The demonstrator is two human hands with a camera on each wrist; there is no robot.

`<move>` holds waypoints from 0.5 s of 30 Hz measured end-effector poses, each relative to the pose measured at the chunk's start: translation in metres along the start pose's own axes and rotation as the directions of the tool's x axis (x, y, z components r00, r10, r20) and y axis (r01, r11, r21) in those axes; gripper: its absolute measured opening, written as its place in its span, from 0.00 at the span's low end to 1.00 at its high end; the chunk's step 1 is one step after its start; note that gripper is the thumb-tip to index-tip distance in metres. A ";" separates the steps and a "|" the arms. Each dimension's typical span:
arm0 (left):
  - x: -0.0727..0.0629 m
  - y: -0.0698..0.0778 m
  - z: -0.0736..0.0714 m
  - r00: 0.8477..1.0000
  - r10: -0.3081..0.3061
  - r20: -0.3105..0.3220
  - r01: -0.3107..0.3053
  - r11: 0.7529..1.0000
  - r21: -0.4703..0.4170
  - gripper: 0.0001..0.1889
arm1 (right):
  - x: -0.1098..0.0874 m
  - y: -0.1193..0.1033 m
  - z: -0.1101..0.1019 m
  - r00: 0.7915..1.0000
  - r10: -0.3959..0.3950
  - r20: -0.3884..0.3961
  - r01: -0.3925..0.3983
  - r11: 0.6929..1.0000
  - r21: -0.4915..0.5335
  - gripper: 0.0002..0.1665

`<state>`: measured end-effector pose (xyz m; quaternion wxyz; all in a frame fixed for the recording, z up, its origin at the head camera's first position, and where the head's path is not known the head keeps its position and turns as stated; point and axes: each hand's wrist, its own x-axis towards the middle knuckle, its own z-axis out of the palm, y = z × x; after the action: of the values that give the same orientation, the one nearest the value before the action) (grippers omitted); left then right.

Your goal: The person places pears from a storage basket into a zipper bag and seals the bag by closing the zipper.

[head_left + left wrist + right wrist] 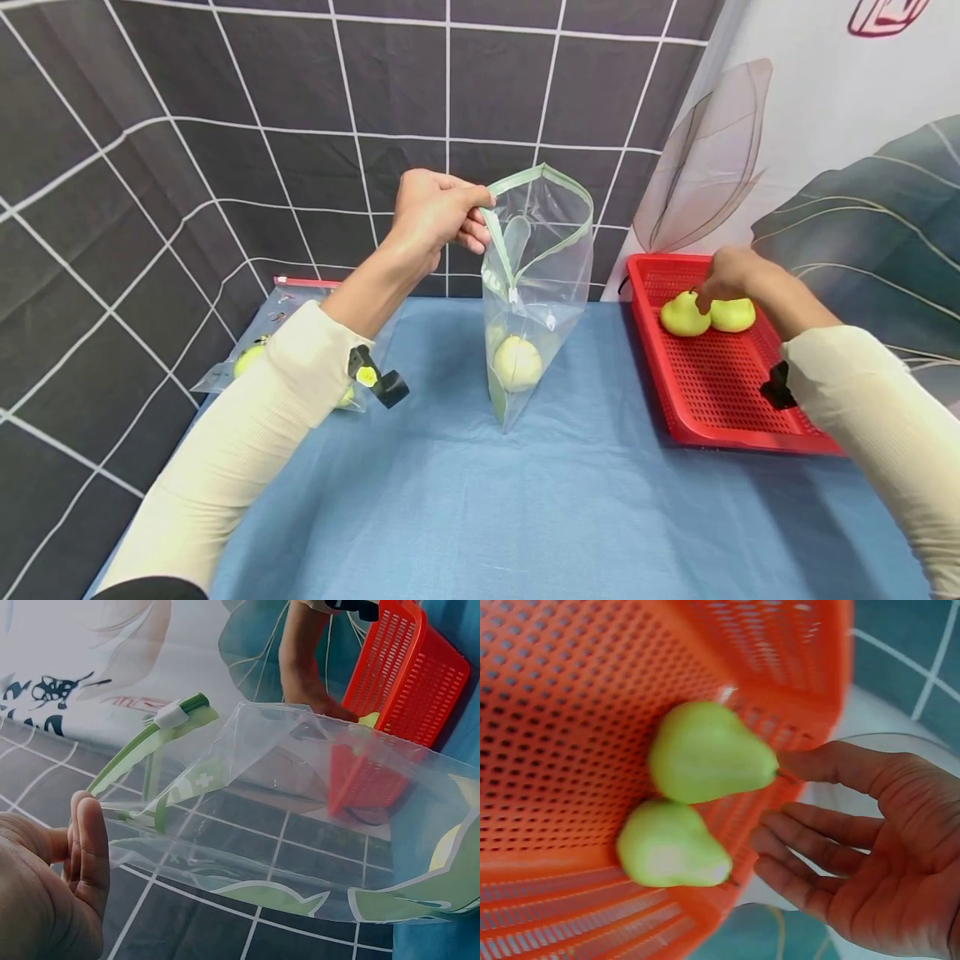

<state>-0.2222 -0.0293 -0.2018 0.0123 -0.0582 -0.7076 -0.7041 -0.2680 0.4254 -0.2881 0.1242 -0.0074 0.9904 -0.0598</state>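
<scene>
My left hand (442, 210) pinches the green-edged rim of a clear zip bag (555, 275), whose mouth gapes at the top. The bag hangs upright, and a round pale fruit (517, 363) lies near its bottom. In the left wrist view, the bag (300, 825) stretches away from my fingertips. Over the back of a red plastic basket (727, 408), my right hand (731, 275) reaches toward two green pears. In the right wrist view, the thumb is right at the stem of one pear (709, 754), and the fingers extend loosely beside the second pear (667, 847).
At the left, partly behind my left sleeve, a clear bag with a red zip (262, 321) lies on the blue cloth (480, 508) with green fruit inside. A dark tile-patterned sheet (390, 92) hangs behind, with a white printed curtain (810, 108) at the right.
</scene>
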 end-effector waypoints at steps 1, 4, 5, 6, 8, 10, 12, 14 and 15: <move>0.000 0.000 0.000 1.000 0.002 0.001 -0.002 1.000 -0.002 0.06 | 0.006 0.007 0.005 1.000 0.005 0.003 -0.005 1.000 0.007 0.21; 0.000 -0.001 0.001 1.000 0.007 0.004 -0.007 1.000 -0.008 0.06 | 0.025 0.024 0.018 1.000 0.028 -0.005 -0.028 1.000 0.004 0.22; 0.000 -0.001 0.001 1.000 0.007 0.005 -0.007 1.000 -0.012 0.06 | 0.027 0.026 0.021 1.000 0.025 -0.016 -0.025 1.000 0.016 0.23; 0.000 -0.001 0.001 1.000 0.009 0.006 -0.009 1.000 -0.016 0.06 | 0.027 0.024 0.023 0.999 0.027 -0.027 -0.026 0.999 0.020 0.23; 0.000 -0.001 0.001 1.000 0.010 0.007 -0.010 1.000 -0.023 0.05 | 0.019 0.014 0.022 0.999 0.019 -0.031 -0.017 0.998 0.062 0.25; 0.000 -0.001 0.001 1.000 0.013 0.007 -0.013 1.000 -0.024 0.05 | 0.006 -0.001 0.018 1.000 0.001 -0.027 0.002 0.993 0.118 0.26; 0.000 -0.002 0.002 1.000 0.016 0.007 -0.016 1.000 -0.023 0.05 | 0.001 -0.011 0.018 1.000 0.009 -0.027 -0.005 0.991 0.135 0.26; -0.001 -0.002 0.002 1.000 0.018 0.008 -0.018 1.000 -0.020 0.06 | -0.002 -0.017 0.018 0.999 0.010 -0.030 -0.006 0.989 0.148 0.26; -0.001 -0.002 0.002 1.000 0.021 0.008 -0.021 1.000 -0.019 0.06 | -0.003 -0.019 0.018 0.999 0.009 -0.038 -0.004 0.989 0.148 0.26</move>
<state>-0.2215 -0.0274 -0.2043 0.0163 -0.0685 -0.7005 -0.7102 -0.2604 0.4040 -0.3025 0.1054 0.0063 0.9855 -0.1330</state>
